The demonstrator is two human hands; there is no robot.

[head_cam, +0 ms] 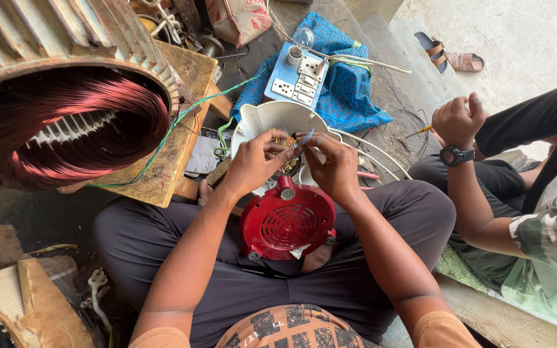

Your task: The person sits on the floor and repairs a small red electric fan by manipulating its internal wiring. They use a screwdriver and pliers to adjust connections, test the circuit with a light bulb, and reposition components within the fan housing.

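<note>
a: both hands over the red motor cover (287, 222) on the lap, left hand (253, 161) pinching wires.
b: right hand (333, 166) grips a thin tool; joining wires, steady fingers needed.

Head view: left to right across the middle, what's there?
Big motor stator with copper windings → wooden board → left hand → right hand → another person's hand with a wristwatch.
</note>
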